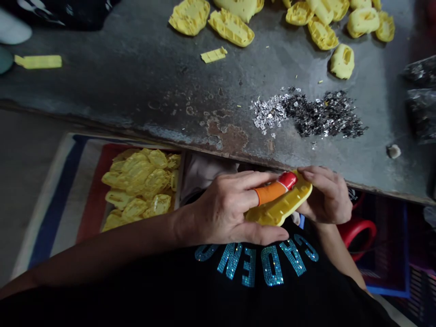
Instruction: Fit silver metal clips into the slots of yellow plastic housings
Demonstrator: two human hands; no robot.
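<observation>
A yellow plastic shell [289, 204] with small pegs and ribs on its inner side is held between my two hands, in front of the table's near edge. My left hand [235, 206] grips its left end, thumb below and fingers above. An orange and red cover [272, 193] wraps one finger of that hand and presses on the shell's inside. My right hand [327, 193] closes round the shell's far right end, with the thumb near its upper rim. What lies under the right fingers is hidden.
Small metal clips [323, 113] lie heaped on the grey table [136, 77]. Several yellow shells [231, 27] lie along the back. Below left, a box holds more yellow shells [139, 177]. A blue crate [388, 254] and red ring-shaped handle [361, 236] stand below right.
</observation>
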